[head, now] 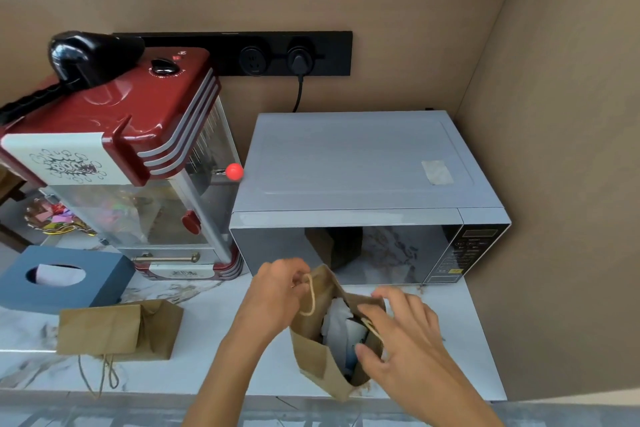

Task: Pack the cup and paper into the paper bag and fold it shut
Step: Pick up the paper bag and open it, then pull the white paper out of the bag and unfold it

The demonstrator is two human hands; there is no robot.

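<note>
A brown paper bag stands open on the marble counter in front of the microwave. White crumpled paper shows inside it, with a bit of blue beneath; the cup itself I cannot make out. My left hand pinches the bag's far-left rim by its twine handle. My right hand grips the right rim, thumb inside the opening and fingers over the edge.
A second brown paper bag lies folded at the left with its twine handles over the counter edge. A blue tissue box, a red popcorn machine and a silver microwave stand behind. The counter edge runs close in front.
</note>
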